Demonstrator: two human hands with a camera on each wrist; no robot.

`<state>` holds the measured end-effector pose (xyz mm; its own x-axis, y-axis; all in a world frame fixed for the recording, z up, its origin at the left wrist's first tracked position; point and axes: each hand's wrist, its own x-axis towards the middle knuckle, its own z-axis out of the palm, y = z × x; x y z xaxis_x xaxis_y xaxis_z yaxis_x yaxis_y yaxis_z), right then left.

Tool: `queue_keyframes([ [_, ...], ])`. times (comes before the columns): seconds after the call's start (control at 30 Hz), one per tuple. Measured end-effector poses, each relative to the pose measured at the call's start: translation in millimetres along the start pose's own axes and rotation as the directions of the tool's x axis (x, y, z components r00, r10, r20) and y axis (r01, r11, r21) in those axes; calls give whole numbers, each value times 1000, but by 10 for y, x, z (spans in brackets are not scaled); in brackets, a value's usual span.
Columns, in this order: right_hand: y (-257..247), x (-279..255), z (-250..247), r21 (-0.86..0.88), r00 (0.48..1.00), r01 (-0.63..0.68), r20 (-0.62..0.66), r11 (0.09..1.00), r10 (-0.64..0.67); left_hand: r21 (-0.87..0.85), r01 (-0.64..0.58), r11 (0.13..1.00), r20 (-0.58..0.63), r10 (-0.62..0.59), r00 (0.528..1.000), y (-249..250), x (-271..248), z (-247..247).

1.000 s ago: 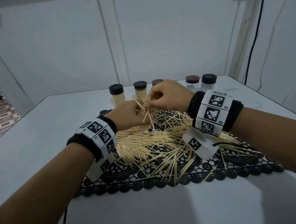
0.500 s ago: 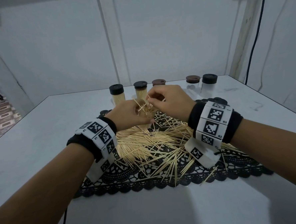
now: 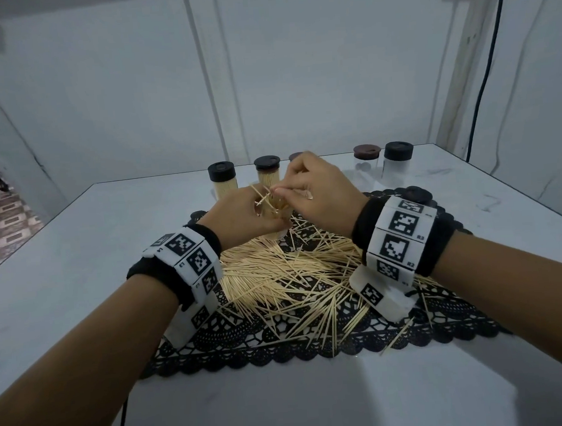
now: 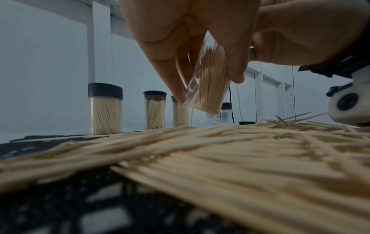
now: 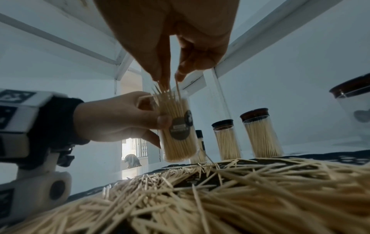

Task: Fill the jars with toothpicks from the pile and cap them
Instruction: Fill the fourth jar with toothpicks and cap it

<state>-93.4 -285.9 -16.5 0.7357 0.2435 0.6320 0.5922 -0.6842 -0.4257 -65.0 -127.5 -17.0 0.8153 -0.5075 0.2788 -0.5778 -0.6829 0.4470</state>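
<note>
Jar (image 5: 177, 129): uncapped, nearly full, gripped by left hand (image 3: 243, 215) above the pile (image 3: 286, 271). Right hand (image 3: 321, 194) pinches toothpicks (image 5: 166, 90) at its mouth, raised slightly since earlier.

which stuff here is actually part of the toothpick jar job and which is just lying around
Part of the job:
- open jar held by the left hand
- right hand feeding toothpicks in
- toothpick pile
- capped full jars
- empty capped jars
- loose cap

Just there:
- black lace mat
- black cable
</note>
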Motion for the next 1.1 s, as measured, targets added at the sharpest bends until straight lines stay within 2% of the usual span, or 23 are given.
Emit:
queue_keyframes([
  [0.13,-42,-17,28,-2,998,-44,49,999,44,-65,-20,998,0,20,1000,50,-27,-23],
  [0.2,-73,-14,3,-42,990,-74,116,996,78,-74,-24,997,-11,23,1000,59,-32,-31],
  [0.3,-98,-12,-3,-213,974,19,224,977,30,-81,-13,997,-4,13,1000,49,-34,-32],
  [0.37,-109,-14,9,-296,968,56,248,954,21,-91,-11,996,3,11,1000,38,-30,-34],
  [0.47,-118,-4,30,-288,981,90,191,953,-35,-82,-21,996,10,22,1000,40,-29,-33],
  [0.57,-96,10,43,-142,986,105,141,984,-85,-64,-28,998,-2,28,1000,44,-35,-30],
  [0.63,-86,0,52,-54,993,102,58,993,-98,-58,-38,998,-4,38,999,36,-31,-22],
  [0.73,-126,-6,30,43,994,91,-67,995,-88,-61,-32,998,-11,31,999,21,-21,-15],
  [0.87,-142,-23,0,100,999,7,-45,995,-3,-81,-38,996,-23,36,999,10,-19,-15],
  [0.97,-120,-17,-17,79,999,-10,-49,997,14,-84,-41,996,-34,39,999,26,-25,-20],
  [1.1,-64,-3,43,-89,993,97,-64,991,-103,-124,-74,990,-55,68,996,51,-35,-32],
])
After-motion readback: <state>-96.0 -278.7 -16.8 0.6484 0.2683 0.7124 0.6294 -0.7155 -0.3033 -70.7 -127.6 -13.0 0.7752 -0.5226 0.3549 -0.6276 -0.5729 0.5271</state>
